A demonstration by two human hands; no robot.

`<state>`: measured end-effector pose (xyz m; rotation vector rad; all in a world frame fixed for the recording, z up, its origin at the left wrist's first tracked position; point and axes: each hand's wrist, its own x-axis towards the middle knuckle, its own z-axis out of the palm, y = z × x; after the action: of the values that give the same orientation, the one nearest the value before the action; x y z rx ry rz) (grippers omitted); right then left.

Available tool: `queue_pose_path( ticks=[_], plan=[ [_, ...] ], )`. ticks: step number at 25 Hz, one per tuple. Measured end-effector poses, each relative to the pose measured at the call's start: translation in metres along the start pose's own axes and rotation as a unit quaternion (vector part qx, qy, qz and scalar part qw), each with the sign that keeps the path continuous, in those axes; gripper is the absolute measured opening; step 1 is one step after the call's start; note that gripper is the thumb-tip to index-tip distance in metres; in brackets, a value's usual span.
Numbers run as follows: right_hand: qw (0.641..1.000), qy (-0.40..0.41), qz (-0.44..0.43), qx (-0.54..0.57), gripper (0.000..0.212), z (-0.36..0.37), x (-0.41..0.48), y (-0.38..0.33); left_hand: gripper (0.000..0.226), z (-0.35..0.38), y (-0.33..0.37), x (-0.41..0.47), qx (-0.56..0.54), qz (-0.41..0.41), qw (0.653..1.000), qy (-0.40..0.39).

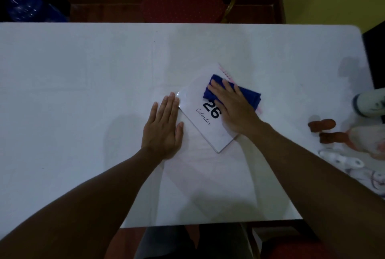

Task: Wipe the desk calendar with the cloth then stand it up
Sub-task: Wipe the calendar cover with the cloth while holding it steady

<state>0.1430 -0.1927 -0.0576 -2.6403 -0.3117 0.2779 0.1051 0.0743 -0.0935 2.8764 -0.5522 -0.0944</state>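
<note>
- A white desk calendar (205,119) with a clear plastic cover and a pink spiral binding lies flat near the middle of the white table (83,71), turned at a diagonal, with "26" and "Calendar" printed on its face.
- A folded dark blue cloth (248,95) sits on the far part of the calendar, next to the pink spiral, and part of it reaches past the calendar's right edge.
- The right hand (234,108) lies palm down on the cloth and calendar, fingers stretched out and slightly spread, pressing the cloth flat rather than gripping it.
- The left hand (164,127) lies flat on the table just beside the calendar's left edge, fingers straight and together; its fingertips and thumb touch that edge and it clasps nothing.
- At the right edge of the table sit a blurred toy figure with reddish-brown feet (325,129), a pale rounded object (369,104) and some small white items (343,160); these are too unclear to name.
- Beyond the far side of the table stands a red upholstered chair with a gold metal frame (183,0).
</note>
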Motion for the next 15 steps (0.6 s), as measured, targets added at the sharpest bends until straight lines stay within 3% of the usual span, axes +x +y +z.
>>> queue_pose_path(
  ticks=[3,6,12,15],
  plan=[
    [0.999,0.025,0.027,-0.003,0.050,0.015,0.001,-0.014,0.071,0.000,0.000,-0.001,-0.001,0.001,1.000,-0.001],
    [1.000,0.026,-0.006,0.007,0.050,0.026,-0.040,-0.031,0.071,0.001,-0.001,-0.001,0.004,0.002,1.000,0.003],
    [0.990,-0.125,0.002,0.059,0.051,0.015,-0.109,-0.059,0.071,-0.001,-0.001,0.000,-0.004,-0.003,1.000,-0.005],
    [0.965,-0.219,0.021,0.141,0.038,-0.016,-0.099,-0.063,0.071,-0.002,-0.007,0.000,-0.003,-0.012,1.000,-0.003]
  ],
)
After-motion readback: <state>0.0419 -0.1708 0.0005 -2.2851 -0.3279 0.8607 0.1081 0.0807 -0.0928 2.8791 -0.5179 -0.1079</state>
